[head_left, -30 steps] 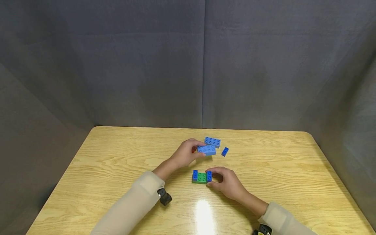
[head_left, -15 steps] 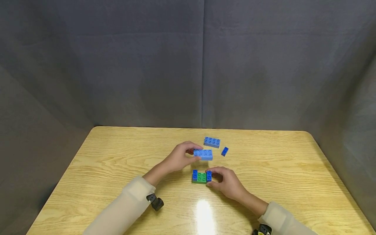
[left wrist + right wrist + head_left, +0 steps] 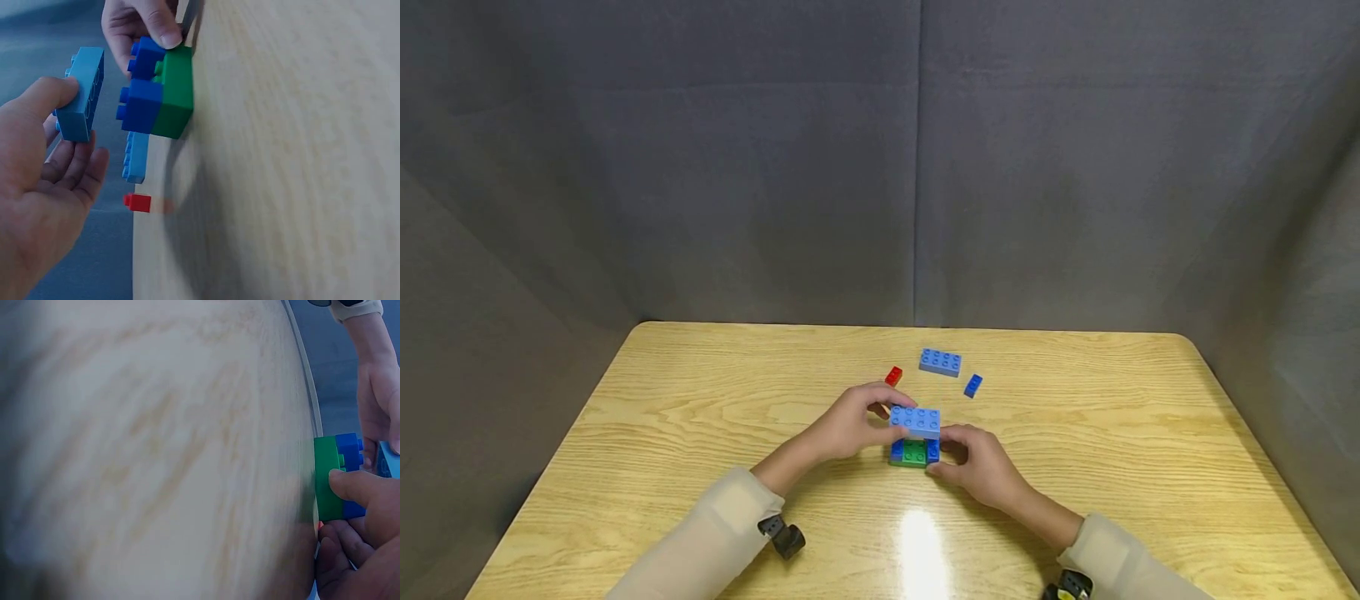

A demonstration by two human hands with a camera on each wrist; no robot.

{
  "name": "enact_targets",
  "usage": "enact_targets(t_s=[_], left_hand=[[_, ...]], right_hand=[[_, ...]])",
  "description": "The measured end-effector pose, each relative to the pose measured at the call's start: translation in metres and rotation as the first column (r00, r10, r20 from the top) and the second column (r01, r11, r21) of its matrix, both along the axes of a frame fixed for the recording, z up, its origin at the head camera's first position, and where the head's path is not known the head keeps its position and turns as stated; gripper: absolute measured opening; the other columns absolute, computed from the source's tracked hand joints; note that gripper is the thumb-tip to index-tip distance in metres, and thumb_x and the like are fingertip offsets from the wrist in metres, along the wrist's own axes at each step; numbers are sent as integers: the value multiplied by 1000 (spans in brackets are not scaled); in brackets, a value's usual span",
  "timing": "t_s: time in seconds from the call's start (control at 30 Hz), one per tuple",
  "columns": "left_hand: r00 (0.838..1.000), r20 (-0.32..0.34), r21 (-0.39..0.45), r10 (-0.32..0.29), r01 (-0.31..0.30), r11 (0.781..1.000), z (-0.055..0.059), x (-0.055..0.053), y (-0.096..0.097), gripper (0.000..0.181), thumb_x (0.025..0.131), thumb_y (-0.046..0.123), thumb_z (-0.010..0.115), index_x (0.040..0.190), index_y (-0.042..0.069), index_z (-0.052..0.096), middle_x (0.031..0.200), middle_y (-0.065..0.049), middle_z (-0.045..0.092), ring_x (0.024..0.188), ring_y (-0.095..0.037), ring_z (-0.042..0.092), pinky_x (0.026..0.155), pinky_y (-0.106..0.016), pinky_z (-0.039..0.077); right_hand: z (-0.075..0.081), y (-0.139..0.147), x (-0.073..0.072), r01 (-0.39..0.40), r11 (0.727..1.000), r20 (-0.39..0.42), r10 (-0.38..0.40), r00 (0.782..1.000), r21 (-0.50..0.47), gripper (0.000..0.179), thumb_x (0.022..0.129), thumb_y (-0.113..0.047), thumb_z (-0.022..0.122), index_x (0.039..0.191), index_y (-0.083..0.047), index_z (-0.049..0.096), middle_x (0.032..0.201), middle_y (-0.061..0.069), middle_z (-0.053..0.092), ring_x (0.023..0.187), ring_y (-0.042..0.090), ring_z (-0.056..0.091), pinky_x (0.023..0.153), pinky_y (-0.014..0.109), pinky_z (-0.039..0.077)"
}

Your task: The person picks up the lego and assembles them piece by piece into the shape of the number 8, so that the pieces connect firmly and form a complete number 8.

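My left hand (image 3: 848, 423) pinches a light blue eight-stud toy brick (image 3: 915, 422) between thumb and fingers. That brick hovers just above a small assembly, a gap showing between them in the left wrist view. The assembly is a green brick (image 3: 175, 94) with a small dark blue brick (image 3: 141, 106) on one end and another dark blue brick (image 3: 149, 57) on the other. My right hand (image 3: 981, 467) grips the assembly's right end, thumb on the green brick's side in the right wrist view. From the head, the held brick covers part of the assembly.
Behind the hands on the wooden table (image 3: 700, 392) lie a second light blue brick (image 3: 940, 362), a small dark blue brick (image 3: 973, 386) and a small red brick (image 3: 893, 377). A grey curtain (image 3: 775, 167) hangs beyond the table's far edge.
My left hand has brought the light blue brick toward me, from beside the far bricks to over the assembly, uncovering the red brick. The right hand has stayed in place.
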State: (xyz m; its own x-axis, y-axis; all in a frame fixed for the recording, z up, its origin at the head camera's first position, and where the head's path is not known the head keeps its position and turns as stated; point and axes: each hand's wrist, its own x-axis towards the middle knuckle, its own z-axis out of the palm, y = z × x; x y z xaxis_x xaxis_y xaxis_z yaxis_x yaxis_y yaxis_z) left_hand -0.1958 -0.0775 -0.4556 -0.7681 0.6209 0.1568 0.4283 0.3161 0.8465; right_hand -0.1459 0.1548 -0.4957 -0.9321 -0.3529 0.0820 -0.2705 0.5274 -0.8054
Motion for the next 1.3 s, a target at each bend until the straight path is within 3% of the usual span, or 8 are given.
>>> enact_targets(t_s=[0.37,0.63,0.8,0.9,1.13,1.3], left_hand=[[1000,-1,11,-19,19,1000,-16,10,-2,31,80,18,75,110,17,66,107,9,61,95,-9,56,82,-32,52],[1000,-12,42,-27,27,999,-20,11,-3,31,80,17,76,109,17,66,107,5,61,94,-11,56,80,-33,53],[1000,15,26,-17,17,1000,-19,12,0,31,79,13,76,109,14,66,107,2,61,93,-15,56,81,-38,52],[1000,20,25,-18,17,1000,-13,16,3,32,79,8,76,109,8,65,107,-4,61,92,-23,56,80,-45,51],[999,22,16,-45,45,999,18,29,4,30,80,3,73,108,-1,64,105,-14,61,91,-29,56,81,-48,50],[999,11,6,-31,31,1000,-7,18,4,32,79,8,75,110,6,65,105,-7,61,92,-25,56,80,-46,50]], right_hand=[[3,-1,0,4,1000,3,-4,1000,10,34,76,-12,78,109,-13,68,105,-4,66,98,11,60,86,29,51],[3,0,0,-10,1000,-11,10,1000,5,33,77,-12,78,108,-12,68,106,-1,66,98,16,61,85,31,52],[2,1,1,-16,1000,-15,16,1000,1,32,77,-13,77,107,-12,67,105,-1,66,98,16,61,85,32,52],[2,1,1,-16,1000,-12,16,1000,-3,32,77,-12,78,107,-12,68,105,-1,66,98,17,61,86,31,51],[0,0,1,-10,1000,10,10,1000,-29,31,76,-10,78,106,-10,67,104,0,65,100,17,61,87,29,51],[0,0,1,0,1000,17,0,1000,-21,30,76,-11,78,104,-11,67,101,-2,65,97,15,61,85,32,51]])
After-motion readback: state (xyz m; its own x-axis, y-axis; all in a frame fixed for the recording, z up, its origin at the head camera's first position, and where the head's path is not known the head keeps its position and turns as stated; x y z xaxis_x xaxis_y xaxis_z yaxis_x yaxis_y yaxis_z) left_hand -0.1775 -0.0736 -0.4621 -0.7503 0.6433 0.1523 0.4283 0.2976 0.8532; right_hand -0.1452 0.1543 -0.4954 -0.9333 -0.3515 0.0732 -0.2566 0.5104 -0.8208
